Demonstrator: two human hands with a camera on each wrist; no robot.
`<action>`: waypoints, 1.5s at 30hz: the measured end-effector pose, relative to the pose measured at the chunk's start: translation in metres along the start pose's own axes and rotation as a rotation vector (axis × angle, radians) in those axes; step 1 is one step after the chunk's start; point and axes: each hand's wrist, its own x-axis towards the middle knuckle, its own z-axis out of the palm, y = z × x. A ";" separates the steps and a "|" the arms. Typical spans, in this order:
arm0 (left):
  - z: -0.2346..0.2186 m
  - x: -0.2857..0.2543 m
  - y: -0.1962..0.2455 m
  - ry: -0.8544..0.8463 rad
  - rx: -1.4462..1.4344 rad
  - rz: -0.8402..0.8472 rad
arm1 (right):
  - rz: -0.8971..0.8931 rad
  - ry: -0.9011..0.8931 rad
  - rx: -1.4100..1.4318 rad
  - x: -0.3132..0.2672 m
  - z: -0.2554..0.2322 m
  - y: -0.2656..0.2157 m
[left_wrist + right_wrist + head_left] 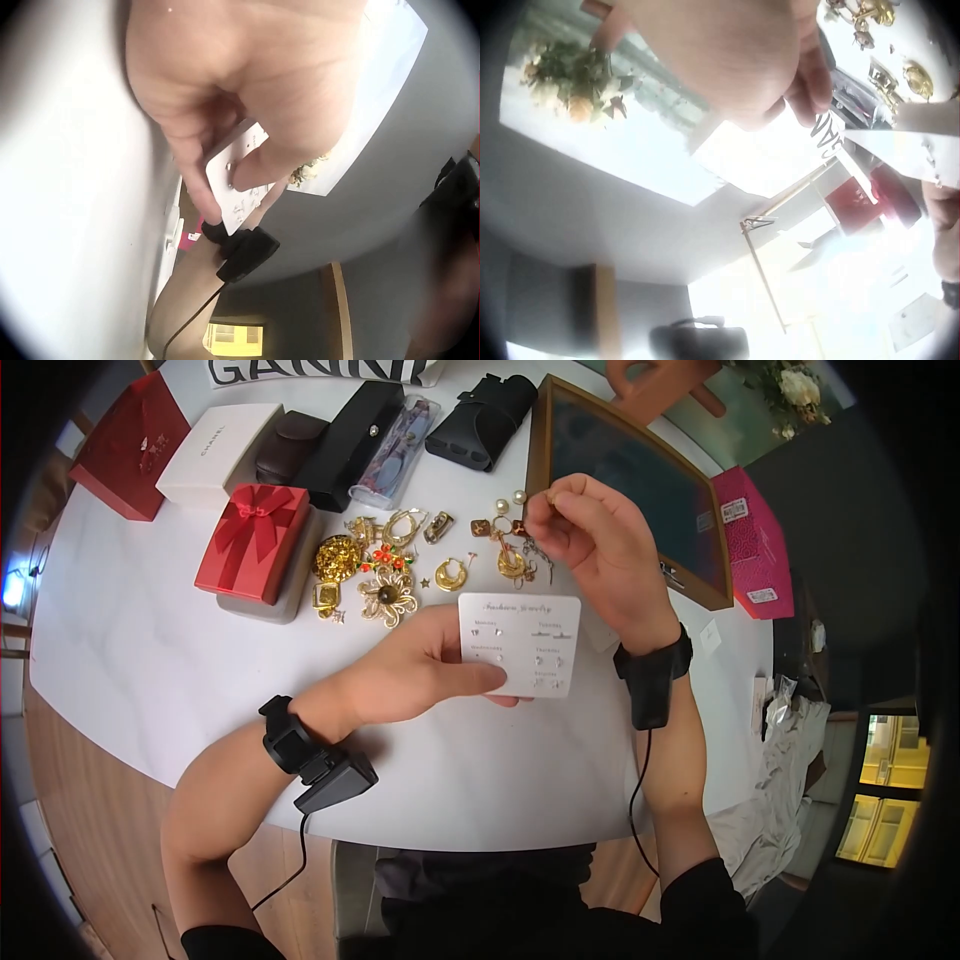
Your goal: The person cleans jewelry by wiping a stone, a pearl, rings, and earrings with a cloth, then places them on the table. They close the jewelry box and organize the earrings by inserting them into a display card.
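My left hand [415, 665] holds a white earring card [520, 630] printed "Fashion Jewelry", thumb on its front and fingers behind. Several pairs of small stud earrings sit on the card in rows. In the left wrist view the same card [238, 176] tilts between thumb and fingers. Raised at the right, my right hand [605, 555] pinches a tiny gold-coloured piece [552, 496] between thumb and index fingertip; its kind cannot be made out. Below and left of that hand lie gold earrings [451, 574], a flower brooch [388, 593] and a dangling earring with brown squares [481, 528].
Boxes line the table's far side: a red gift box with a bow [255, 545], a white box [215, 450] and a black case [350, 445]. A black glasses pouch [482, 422] lies beside a wood-framed dark tray [630, 470]. A pink box [755, 545] stands at the right.
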 end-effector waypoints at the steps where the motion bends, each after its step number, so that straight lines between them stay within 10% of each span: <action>1: -0.001 0.000 0.000 0.000 0.000 0.001 | 0.000 -0.001 -0.001 0.001 -0.007 0.001; 12: -0.007 0.007 -0.001 0.305 0.000 0.209 | 0.075 -0.090 0.178 0.001 -0.015 -0.003; 45: -0.004 0.007 -0.004 0.248 0.065 0.168 | 0.001 0.027 -0.319 -0.015 0.014 -0.022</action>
